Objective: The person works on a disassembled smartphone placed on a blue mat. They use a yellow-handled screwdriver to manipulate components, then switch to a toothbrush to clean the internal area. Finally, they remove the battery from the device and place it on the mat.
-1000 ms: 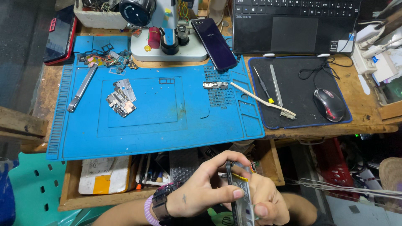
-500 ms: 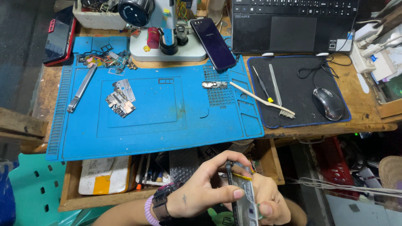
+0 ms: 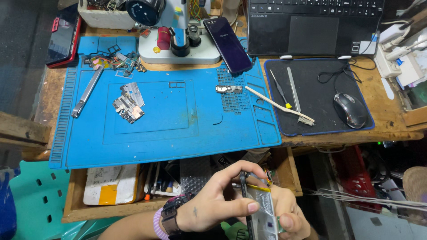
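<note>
Both hands hold an opened phone body (image 3: 261, 208) low in the view, in front of the bench. My left hand (image 3: 218, 199) wraps over its left edge, thumb pressed across the front and fingers curled over the top. My right hand (image 3: 289, 213) grips it from the right and below, thumb on the lower part. A silver battery with a yellow strip shows inside the phone. A dark watch and a purple band sit on the left wrist.
A blue work mat (image 3: 169, 106) carries circuit boards (image 3: 128, 102), a metal strip (image 3: 86, 91), a small part (image 3: 229, 89) and a brush (image 3: 280, 106). Behind stand a microscope base (image 3: 178, 44), a dark phone (image 3: 227, 45), a laptop (image 3: 313, 26). A black pad holds tweezers (image 3: 292, 89) and a mouse (image 3: 350, 110). An open drawer (image 3: 115, 186) lies under the bench.
The hands and the phone body stay in nearly the same place; the grip looks unchanged. Nothing on the bench has moved.
</note>
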